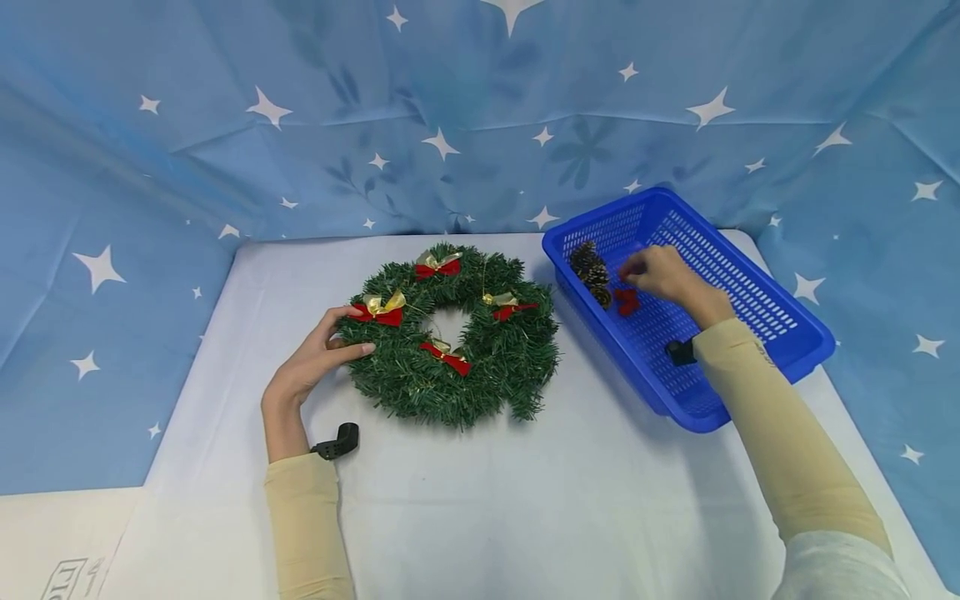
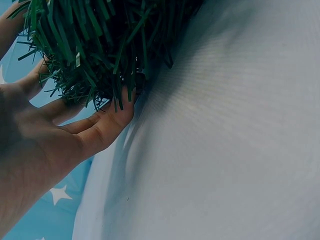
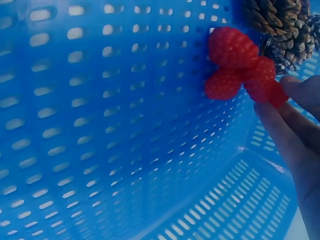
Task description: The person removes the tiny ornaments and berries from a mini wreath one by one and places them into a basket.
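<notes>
A green Christmas wreath [image 1: 435, 392] with several red and gold bows [image 1: 446, 358] lies flat on the table. My left hand [image 1: 309, 360] grips its left edge. In the left wrist view, the left hand's fingers [image 2: 107, 125] curl under the bristly green strands [image 2: 95, 45]. Inside a blue perforated basket [image 1: 780, 312] is my right hand [image 1: 667, 275]. Its thumb and forefinger pinch a red raspberry [image 3: 278, 94], partly hidden by them. More raspberries [image 3: 233, 47] sit against it on the basket floor, beside brown pinecones [image 3: 280, 25].
White cloth [image 1: 480, 500] covers the table. The basket stands at an angle to the right of the wreath, its raised rim [image 1: 600, 333] close to the wreath's right side. A blue star-patterned curtain [image 1: 480, 150] hangs behind and at both sides.
</notes>
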A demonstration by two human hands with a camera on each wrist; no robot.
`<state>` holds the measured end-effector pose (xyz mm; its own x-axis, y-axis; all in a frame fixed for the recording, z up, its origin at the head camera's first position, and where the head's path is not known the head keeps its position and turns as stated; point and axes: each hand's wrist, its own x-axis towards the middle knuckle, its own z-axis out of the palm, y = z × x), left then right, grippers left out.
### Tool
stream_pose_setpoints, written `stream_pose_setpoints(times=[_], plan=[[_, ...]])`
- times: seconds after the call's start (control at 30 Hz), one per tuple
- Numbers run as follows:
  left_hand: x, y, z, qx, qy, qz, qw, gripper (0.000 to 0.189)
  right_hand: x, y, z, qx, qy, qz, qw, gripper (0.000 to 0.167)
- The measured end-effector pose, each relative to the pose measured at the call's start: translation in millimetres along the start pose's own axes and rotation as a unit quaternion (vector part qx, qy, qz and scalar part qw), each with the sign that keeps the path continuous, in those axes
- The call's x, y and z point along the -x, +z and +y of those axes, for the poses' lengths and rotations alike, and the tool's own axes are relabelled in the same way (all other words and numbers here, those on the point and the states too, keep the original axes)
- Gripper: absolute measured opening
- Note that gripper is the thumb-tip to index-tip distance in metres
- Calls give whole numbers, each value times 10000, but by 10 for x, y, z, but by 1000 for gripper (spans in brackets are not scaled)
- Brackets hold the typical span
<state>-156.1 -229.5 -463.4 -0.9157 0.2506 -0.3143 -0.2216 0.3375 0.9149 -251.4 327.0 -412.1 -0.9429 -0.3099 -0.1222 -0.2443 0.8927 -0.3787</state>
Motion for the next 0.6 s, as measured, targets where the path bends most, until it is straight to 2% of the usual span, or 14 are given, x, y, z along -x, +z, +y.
stream_pose_setpoints(times=[0.13,0.43,0.6], plan=[[-2,4,-1,23,10,-1,10000,75,-1,32,46,-115,86,-63,9999,23],[5,3,-4,35,13,7,10000,73,-22,110,110,-3,55,42,10000,31],[-1,5,-9,19,27,20,10000,72,-22,126,90,141,25,-24,9999,24]])
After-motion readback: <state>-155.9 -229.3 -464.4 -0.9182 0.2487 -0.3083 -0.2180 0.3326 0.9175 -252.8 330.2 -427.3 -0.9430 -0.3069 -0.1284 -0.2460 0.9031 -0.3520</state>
